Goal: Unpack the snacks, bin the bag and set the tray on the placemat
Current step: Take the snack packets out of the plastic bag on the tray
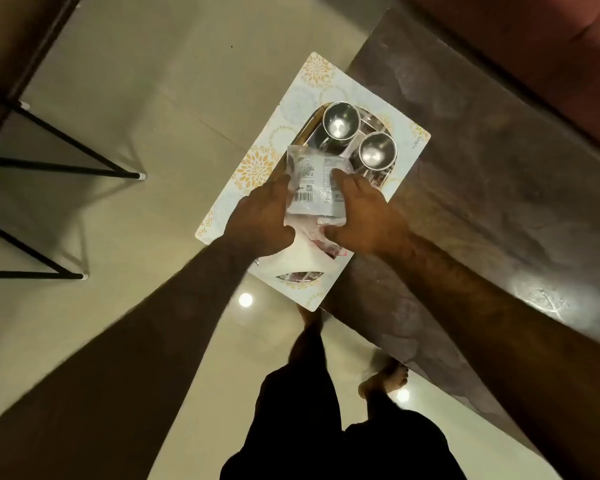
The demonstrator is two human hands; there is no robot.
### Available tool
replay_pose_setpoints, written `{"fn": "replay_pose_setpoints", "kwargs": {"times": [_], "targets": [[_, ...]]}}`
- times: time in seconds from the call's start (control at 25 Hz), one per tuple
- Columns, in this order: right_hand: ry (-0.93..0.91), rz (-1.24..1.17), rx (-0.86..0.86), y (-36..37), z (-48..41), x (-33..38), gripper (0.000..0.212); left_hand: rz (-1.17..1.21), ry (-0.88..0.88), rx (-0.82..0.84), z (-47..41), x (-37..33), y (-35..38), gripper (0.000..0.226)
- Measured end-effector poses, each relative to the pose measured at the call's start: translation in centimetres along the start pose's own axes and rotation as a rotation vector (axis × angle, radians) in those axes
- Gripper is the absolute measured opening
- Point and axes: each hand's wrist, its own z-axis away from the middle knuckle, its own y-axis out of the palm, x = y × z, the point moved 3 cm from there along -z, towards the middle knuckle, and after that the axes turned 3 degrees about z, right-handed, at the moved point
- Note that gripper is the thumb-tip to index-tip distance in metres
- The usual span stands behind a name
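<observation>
A clear snack packet point(314, 183) with a barcode label is held over the steel tray point(310, 128). My left hand point(262, 221) grips its left side and my right hand point(364, 213) grips its right side. Under the packet lies a white plastic bag point(291, 261), crumpled on the near end of the tray. The tray rests on a white placemat point(253, 168) with orange flower prints. Two steel cups point(340, 123) point(376, 154) stand on the tray's far end.
The placemat lies at the edge of a dark brown table point(482, 168) and overhangs it. A reddish sofa point(551, 46) is beyond. Black metal furniture legs point(66, 168) stand on the cream floor at left. My feet are below.
</observation>
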Motion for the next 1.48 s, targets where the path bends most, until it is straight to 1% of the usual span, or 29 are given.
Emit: {"fn": "replay_pose_setpoints", "kwargs": {"times": [0.08,0.16,0.24,0.36,0.48,0.52,0.56,0.64,0.68,0.72,0.8,0.84,0.88,0.92,1.0,1.08,1.2,1.24,1.28,1.4,1.44,1.48], "targets": [[0.006,-0.026,-0.003,0.5,-0.5,0.6,0.118,0.076,0.003,-0.013,-0.5,0.1,0.4,0.077],[0.021,-0.02,0.006,1.0,-0.5,1.2,0.124,0.196,0.009,-0.073,-0.7,0.1,1.0,0.068],[0.045,0.005,-0.007,1.5,-0.7,1.6,0.124,0.36,0.013,-0.105,-1.0,-0.1,1.2,0.063],[0.087,0.029,-0.037,1.0,-1.0,2.2,0.116,0.528,-0.009,-0.17,-1.1,-0.4,0.4,0.054],[0.092,0.015,-0.093,-0.4,-0.9,2.5,0.098,0.727,-0.065,-0.173,-1.1,-0.7,-0.3,0.054],[0.09,-0.003,-0.114,-0.9,-0.9,2.5,0.093,0.822,-0.114,-0.182,-1.2,-0.7,-0.6,0.055],[0.095,-0.026,-0.132,-1.5,-0.7,2.6,0.089,0.943,-0.199,-0.201,-1.3,-0.6,-1.0,0.054],[0.103,-0.069,-0.155,-2.5,-0.5,2.8,0.083,1.207,-0.453,-0.233,-1.2,-0.2,-1.2,0.045],[0.106,-0.089,-0.153,-2.7,-0.5,2.9,0.082,1.245,-0.57,-0.237,-1.0,0.2,-1.0,0.039],[0.106,-0.113,-0.142,-2.8,-0.4,2.9,0.08,1.226,-0.661,-0.177,-0.7,0.6,-0.6,0.032],[0.107,-0.161,-0.13,-2.7,-0.3,3.1,0.078,1.223,-0.727,0.069,0.1,0.3,0.2,0.015],[0.111,-0.172,-0.132,-2.6,-0.3,3.2,0.078,1.233,-0.714,0.19,0.6,-0.2,0.5,0.013],[0.113,-0.172,-0.137,-2.5,-0.3,3.1,0.077,1.236,-0.683,0.253,0.8,-0.7,0.9,0.019],[0.113,-0.168,-0.141,-2.3,-0.2,3.1,0.076,1.233,-0.65,0.258,0.8,-0.9,1.2,0.026],[0.115,-0.16,-0.151,-2.3,-0.3,3.1,0.075,1.237,-0.605,0.163,0.9,-1.6,1.2,0.037],[0.126,-0.155,-0.151,-2.4,-0.5,2.8,0.076,1.274,-0.6,0.08,0.9,-1.7,1.2,0.045],[0.163,-0.187,-0.15,-2.9,-0.1,2.2,0.082,1.37,-0.598,0.002,1.1,-1.9,0.9,0.052],[0.173,-0.191,-0.149,-3.2,0.3,2.1,0.085,1.387,-0.581,-0.009,1.0,-2.2,0.6,0.051],[0.18,-0.188,-0.149,-3.6,0.8,2.1,0.085,1.397,-0.545,-0.01,1.0,-2.8,0.2,0.046],[0.178,-0.127,-0.198,-5.1,2.5,2.5,0.074,1.483,-0.468,-0.007,1.6,-4.9,-1.7,0.016],[0.16,-0.101,-0.23,-5.6,3.0,2.6,0.071,1.547,-0.473,-0.015,1.8,-5.3,-2.3,0.009],[0.134,-0.085,-0.258,-6.2,3.6,2.9,0.068,1.601,-0.472,-0.027,2.0,-5.6,-2.9,0.008]]}}
